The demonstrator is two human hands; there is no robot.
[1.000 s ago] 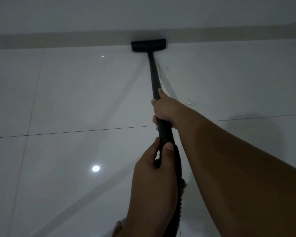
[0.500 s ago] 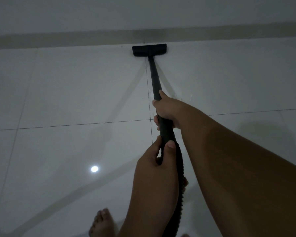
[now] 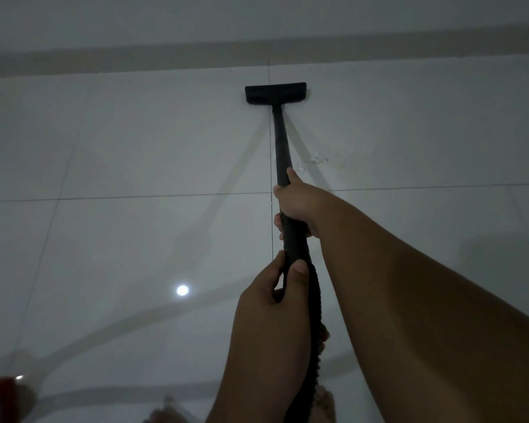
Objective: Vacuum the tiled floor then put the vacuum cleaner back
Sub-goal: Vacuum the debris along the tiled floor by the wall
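Black vacuum tube [image 3: 280, 138] is what both hands are wrapped round. The left hand [image 3: 272, 300] is nearer the body, thumb and fingers curled round the thick end where the ribbed hose [image 3: 315, 297] joins. The right hand [image 3: 297, 206] grips further along, arm stretched out, so it is the hand closer to the working end.

From the right hand the tube runs straight ahead and away, its long axis lying almost along a grout line [image 3: 271, 166] in the tiled floor [image 3: 119, 141]. At the far end sits the suction head [image 3: 275, 93], set crosswise to the tube and flat on the tile. It is near the skirting [image 3: 135, 58] at the foot of the wall but apart from it, with a strip of tile showing between.

Just right of the tube, between the right hand and the head, a few white specks [image 3: 318, 159] lie on the tile. Behind the left hand the hose drops toward the body and out of view; the machine itself cannot be seen.

By my judgement the floor-cleaning is under way. The next stroke turns on swinging the head a little right of its present line, steered by the right hand, to pass over those specks. Putting the machine back is not yet begun.
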